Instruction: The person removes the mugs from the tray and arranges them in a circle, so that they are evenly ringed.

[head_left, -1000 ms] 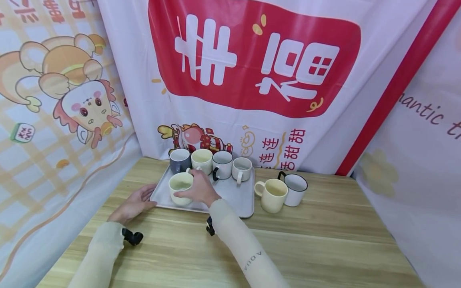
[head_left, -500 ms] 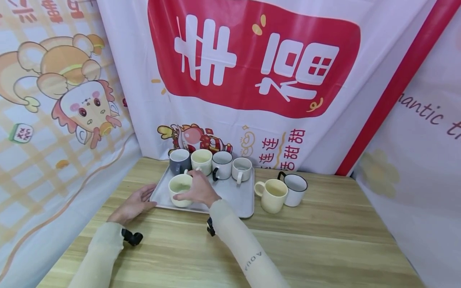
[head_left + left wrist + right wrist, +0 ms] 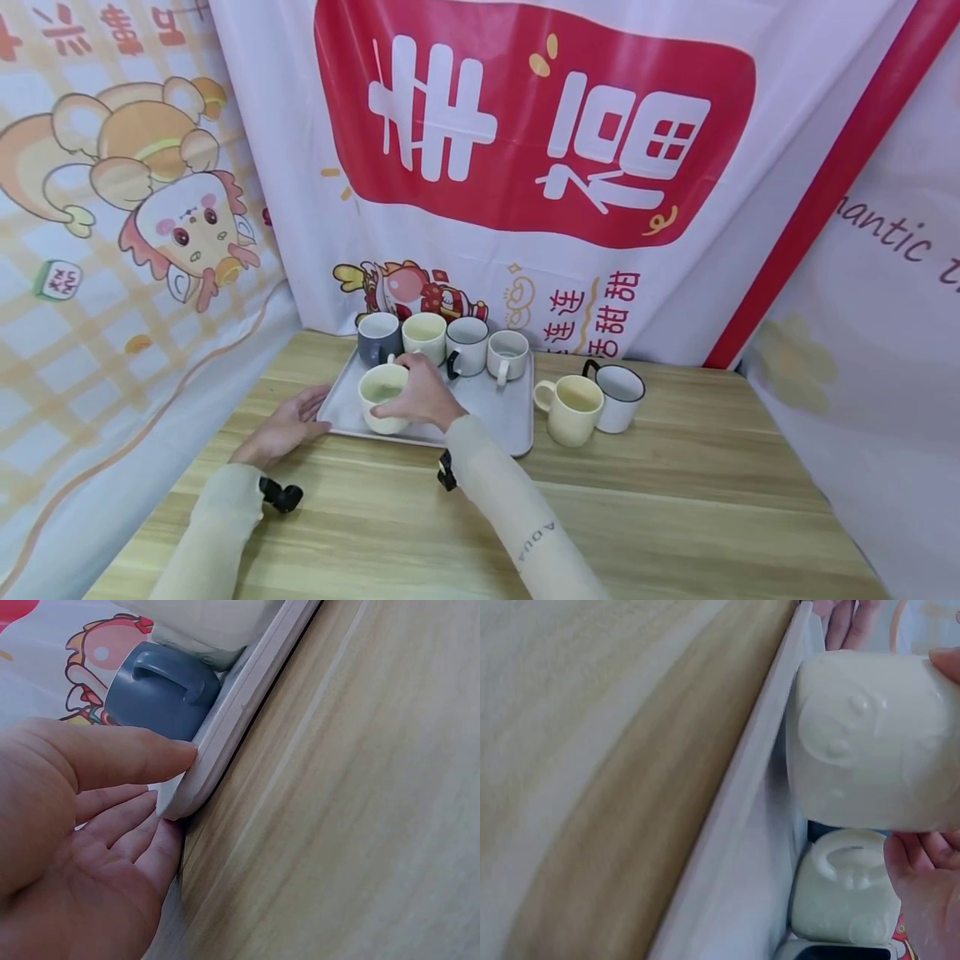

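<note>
Cream mug (image 3: 877, 742) = key item: in R hand (image 3: 427, 396), at front-L part of tray (image 3: 498, 412), just inside front rim, to L of R palm. Axis approx vert, mouth up; handle on far side, twd back row, partly hidden by fingers. Base-to-tray contact: can't tell. IMO that gap, plus spacing to the row behind, is what any move hangs on.

Row, L to R: dark blue mug (image 3: 378, 343), pale yellow mug (image 3: 423, 335), black-handled mug (image 3: 471, 357), small white mug (image 3: 507, 358). Cream mug is nearest the first two.

R hand = closer one, clamped on cream mug: thumb on near side, fingers twd far side. R forearm (image 3: 517, 508) comes in from lower R, over front rim.

L hand (image 3: 285, 429) at tray's front-L corner: thumb tip on rim, fingers fairly straight, apart from thumb, along L edge. Near cream mug, not touching it. Prob steadying tray.

Off-tray to R, on counter (image 3: 675, 483): yellow mug (image 3: 573, 421) + black-rimmed mug (image 3: 621, 404), side by side, well apart from cream mug.
</note>
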{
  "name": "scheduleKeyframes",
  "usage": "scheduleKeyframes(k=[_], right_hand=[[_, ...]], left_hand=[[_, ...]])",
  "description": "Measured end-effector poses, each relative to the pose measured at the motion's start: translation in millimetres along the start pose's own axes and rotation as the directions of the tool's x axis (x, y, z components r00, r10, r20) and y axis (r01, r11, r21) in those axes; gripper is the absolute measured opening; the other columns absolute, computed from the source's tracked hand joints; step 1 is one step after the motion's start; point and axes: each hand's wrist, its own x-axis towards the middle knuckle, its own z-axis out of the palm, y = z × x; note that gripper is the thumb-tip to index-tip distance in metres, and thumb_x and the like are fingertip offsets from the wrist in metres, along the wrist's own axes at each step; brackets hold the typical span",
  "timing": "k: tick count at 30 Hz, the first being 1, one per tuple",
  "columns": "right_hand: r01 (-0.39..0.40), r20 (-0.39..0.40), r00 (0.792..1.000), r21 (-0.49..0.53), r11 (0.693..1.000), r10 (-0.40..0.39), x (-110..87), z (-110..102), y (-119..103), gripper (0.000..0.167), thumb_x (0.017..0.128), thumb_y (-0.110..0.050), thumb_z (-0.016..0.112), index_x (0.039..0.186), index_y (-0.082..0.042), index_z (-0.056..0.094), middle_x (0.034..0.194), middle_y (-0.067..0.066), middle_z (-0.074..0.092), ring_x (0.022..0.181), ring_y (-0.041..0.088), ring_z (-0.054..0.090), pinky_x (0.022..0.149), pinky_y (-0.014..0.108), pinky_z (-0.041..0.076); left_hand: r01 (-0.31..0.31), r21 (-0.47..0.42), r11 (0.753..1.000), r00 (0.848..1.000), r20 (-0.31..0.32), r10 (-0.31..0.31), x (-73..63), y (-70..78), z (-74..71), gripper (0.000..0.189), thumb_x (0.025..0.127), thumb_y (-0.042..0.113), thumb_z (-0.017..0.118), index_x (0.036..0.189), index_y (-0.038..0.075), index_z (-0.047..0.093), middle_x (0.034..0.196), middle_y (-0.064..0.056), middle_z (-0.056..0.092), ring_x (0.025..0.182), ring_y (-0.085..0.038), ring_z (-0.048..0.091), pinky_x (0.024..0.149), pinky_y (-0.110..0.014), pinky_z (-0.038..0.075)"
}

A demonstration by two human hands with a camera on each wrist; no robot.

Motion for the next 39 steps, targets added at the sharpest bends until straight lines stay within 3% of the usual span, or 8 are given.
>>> scheduleKeyframes(k=[7, 16, 21, 30, 39], right_hand=[[0.149, 0.057, 0.987, 0.030, 0.988, -0.150, -6.3, -32.8, 2.9, 0.072, 0.067, -0.037, 0.098, 0.126, -0.011, 0.066, 0.117, 0.004, 0.071, 0.106, 0.021, 0.067, 0.087, 0.022, 0.056], [0.265, 0.109, 0.959, -0.028, 0.964, -0.261, -31.3, -73.2, 11.1, 0.069, 0.064, -0.038, 0.098, 0.121, -0.016, 0.067, 0.107, 0.000, 0.071, 0.097, 0.012, 0.063, 0.083, 0.020, 0.055], [0.246, 0.109, 0.964, -0.033, 0.969, -0.241, -53.1, -100.1, 9.7, 0.071, 0.062, -0.035, 0.099, 0.124, -0.019, 0.068, 0.108, -0.004, 0.069, 0.098, 0.010, 0.062, 0.084, 0.023, 0.056], [0.227, 0.132, 0.964, 0.056, 0.972, -0.232, -95.4, -161.6, 7.2, 0.076, 0.062, -0.025, 0.101, 0.129, -0.017, 0.066, 0.117, -0.002, 0.072, 0.105, 0.013, 0.067, 0.095, 0.031, 0.060], [0.140, 0.072, 0.987, 0.049, 0.989, -0.143, -136.1, -238.0, 15.7, 0.075, 0.066, -0.022, 0.100, 0.132, -0.018, 0.066, 0.124, 0.002, 0.072, 0.109, 0.022, 0.067, 0.095, 0.039, 0.059]], left_hand=[[-0.020, -0.022, 1.000, 1.000, 0.008, 0.021, 0.1, 1.4, 0.0, 0.086, 0.099, -0.001, 0.063, 0.166, -0.007, 0.009, 0.174, -0.032, 0.008, 0.160, -0.054, 0.011, 0.133, -0.065, 0.017], [-0.055, -0.014, 0.998, 0.998, 0.016, 0.056, 0.6, -1.0, -1.3, 0.082, 0.099, -0.003, 0.063, 0.164, -0.012, 0.012, 0.172, -0.035, 0.009, 0.160, -0.056, 0.010, 0.132, -0.065, 0.015], [-0.046, -0.014, 0.999, 0.999, 0.015, 0.046, 2.4, -1.6, -0.9, 0.084, 0.099, -0.002, 0.064, 0.165, -0.010, 0.013, 0.173, -0.033, 0.010, 0.160, -0.055, 0.011, 0.133, -0.064, 0.016], [-0.029, 0.006, 1.000, 1.000, 0.012, 0.029, 4.4, 0.4, 0.2, 0.084, 0.100, -0.001, 0.063, 0.165, -0.008, 0.012, 0.174, -0.032, 0.009, 0.160, -0.054, 0.012, 0.133, -0.065, 0.017], [-0.009, 0.028, 1.000, 1.000, 0.012, 0.009, 3.2, 2.4, 1.3, 0.083, 0.101, 0.000, 0.062, 0.166, -0.007, 0.012, 0.174, -0.032, 0.008, 0.160, -0.054, 0.011, 0.132, -0.065, 0.018]])
